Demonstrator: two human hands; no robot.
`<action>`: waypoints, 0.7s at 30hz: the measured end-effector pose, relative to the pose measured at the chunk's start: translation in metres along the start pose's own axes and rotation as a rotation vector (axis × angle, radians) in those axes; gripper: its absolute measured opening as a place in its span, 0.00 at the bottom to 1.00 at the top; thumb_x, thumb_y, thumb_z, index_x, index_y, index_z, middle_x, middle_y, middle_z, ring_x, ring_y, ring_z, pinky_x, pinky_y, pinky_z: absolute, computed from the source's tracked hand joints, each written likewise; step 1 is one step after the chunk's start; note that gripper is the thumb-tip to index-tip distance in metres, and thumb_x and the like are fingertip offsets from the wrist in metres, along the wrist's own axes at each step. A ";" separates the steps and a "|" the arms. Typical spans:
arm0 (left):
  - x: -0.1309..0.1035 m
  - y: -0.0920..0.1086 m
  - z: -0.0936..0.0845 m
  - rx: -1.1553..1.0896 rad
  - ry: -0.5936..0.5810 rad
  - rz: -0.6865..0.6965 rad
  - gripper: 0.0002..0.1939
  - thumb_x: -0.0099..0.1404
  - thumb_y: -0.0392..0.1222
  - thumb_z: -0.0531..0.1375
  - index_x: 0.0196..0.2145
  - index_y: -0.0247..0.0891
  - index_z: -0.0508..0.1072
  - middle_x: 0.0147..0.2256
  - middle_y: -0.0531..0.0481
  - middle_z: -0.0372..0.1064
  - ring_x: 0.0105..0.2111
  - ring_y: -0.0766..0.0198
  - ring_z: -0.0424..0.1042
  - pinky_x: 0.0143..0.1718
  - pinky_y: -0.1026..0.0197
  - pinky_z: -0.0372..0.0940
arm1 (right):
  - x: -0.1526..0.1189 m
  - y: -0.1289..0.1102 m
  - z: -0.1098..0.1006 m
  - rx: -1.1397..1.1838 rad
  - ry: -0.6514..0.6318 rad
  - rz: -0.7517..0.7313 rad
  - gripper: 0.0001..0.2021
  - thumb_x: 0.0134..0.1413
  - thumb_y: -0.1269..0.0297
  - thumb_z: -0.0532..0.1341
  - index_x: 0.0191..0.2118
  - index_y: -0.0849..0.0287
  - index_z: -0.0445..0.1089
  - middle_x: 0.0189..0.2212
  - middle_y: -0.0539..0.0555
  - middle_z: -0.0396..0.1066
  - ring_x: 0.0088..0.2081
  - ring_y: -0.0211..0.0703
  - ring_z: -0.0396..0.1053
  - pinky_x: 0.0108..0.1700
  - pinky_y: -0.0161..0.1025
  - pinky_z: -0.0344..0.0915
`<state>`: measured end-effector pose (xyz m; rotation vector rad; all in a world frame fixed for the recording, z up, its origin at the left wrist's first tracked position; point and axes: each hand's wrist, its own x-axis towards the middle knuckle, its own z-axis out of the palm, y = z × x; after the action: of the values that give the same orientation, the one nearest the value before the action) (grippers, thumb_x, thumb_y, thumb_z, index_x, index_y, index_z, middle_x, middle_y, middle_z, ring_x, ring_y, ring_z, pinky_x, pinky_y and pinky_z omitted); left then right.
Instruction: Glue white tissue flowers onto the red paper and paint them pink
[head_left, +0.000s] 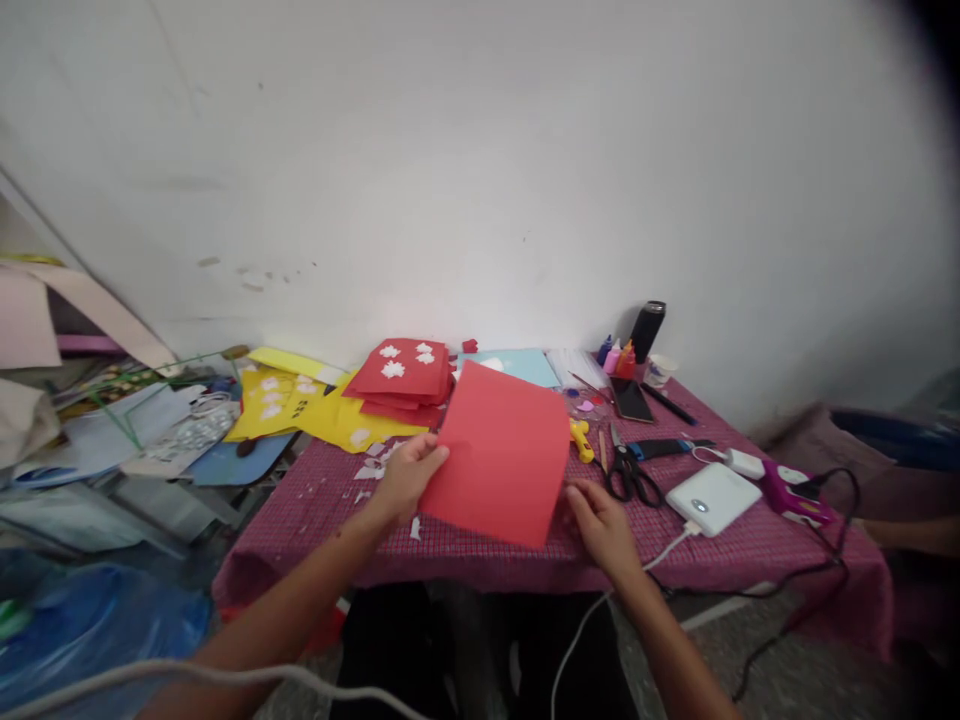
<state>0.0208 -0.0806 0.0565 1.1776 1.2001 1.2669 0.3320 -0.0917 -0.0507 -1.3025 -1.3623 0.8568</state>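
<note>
A plain red sheet of paper [501, 455] is held up over the near part of the table, slightly tilted. My left hand [409, 475] pinches its left edge, thumb on the front face. At the lower right edge of the sheet is my right hand [600, 520], its fingers curled in against the paper. Behind the sheet lies a stack of red paper pieces [405, 370] with white paper flowers [393, 370] on top. White paper scraps [375, 462] are scattered beside my left hand.
Right of the sheet lie black scissors [630, 477], a yellow tool [581, 440], a blue-black cutter [660, 448] and a white power bank [712, 498] with cables. Glue bottles [613, 358], a phone [632, 400] and a black can [648, 330] are farther back. Yellow decorated pieces [277, 405] lie left.
</note>
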 end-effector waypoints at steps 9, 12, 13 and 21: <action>-0.040 -0.066 0.024 -0.179 0.014 -0.235 0.22 0.48 0.54 0.70 0.37 0.38 0.74 0.33 0.47 0.76 0.32 0.60 0.76 0.37 0.57 0.71 | 0.003 -0.027 0.000 0.159 -0.096 0.124 0.23 0.54 0.50 0.65 0.50 0.60 0.72 0.41 0.59 0.81 0.38 0.54 0.79 0.39 0.45 0.75; -0.039 -0.065 0.022 -0.213 0.008 -0.266 0.19 0.49 0.52 0.71 0.34 0.38 0.75 0.31 0.48 0.76 0.30 0.62 0.74 0.33 0.60 0.69 | 0.006 -0.027 -0.001 0.106 -0.106 0.205 0.20 0.50 0.54 0.65 0.46 0.60 0.73 0.36 0.58 0.82 0.34 0.53 0.80 0.33 0.43 0.74; -0.039 -0.065 0.021 -0.219 0.015 -0.276 0.18 0.50 0.53 0.71 0.33 0.38 0.75 0.31 0.49 0.75 0.28 0.64 0.73 0.31 0.62 0.68 | 0.008 -0.027 -0.002 0.092 -0.119 0.212 0.19 0.49 0.55 0.65 0.45 0.60 0.74 0.36 0.58 0.82 0.33 0.53 0.80 0.33 0.43 0.74; -0.035 -0.066 0.007 -0.176 0.028 -0.349 0.22 0.48 0.56 0.72 0.28 0.39 0.68 0.22 0.57 0.65 0.19 0.69 0.63 0.22 0.65 0.58 | 0.014 -0.024 0.002 -0.123 -0.100 0.076 0.13 0.43 0.62 0.64 0.37 0.58 0.79 0.32 0.56 0.82 0.34 0.54 0.80 0.33 0.43 0.74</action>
<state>0.0313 -0.1145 -0.0102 0.7846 1.2255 1.1002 0.3259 -0.0819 -0.0259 -1.4303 -1.4711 0.9122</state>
